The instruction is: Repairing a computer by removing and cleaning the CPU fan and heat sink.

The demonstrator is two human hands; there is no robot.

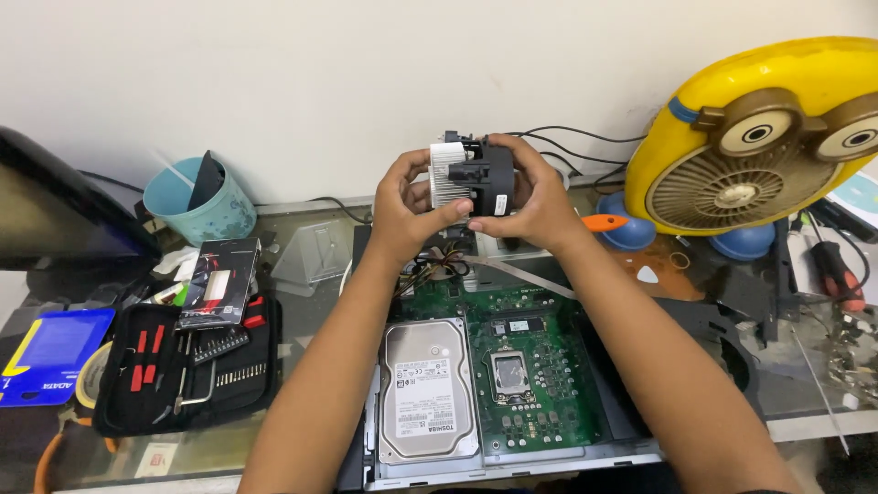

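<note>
Both my hands hold a processor cooler [468, 176] up in the air above the far end of an open computer case [512, 455]. The cooler has a black fan frame and a silver finned heatsink on its left side. My left hand [407, 209] grips the heatsink side, and my right hand [535, 197] wraps the black fan side. Below lie a green motherboard [549, 375] with a bare processor socket [509, 373] and a silver hard drive [425, 391].
An open black tool kit [187, 366] with red-handled bits lies at left, with a teal cup [197, 201] and a dark monitor [64, 215] behind it. A yellow cartoon-faced fan [759, 137] stands at right, near a screwdriver [837, 274] and loose screws.
</note>
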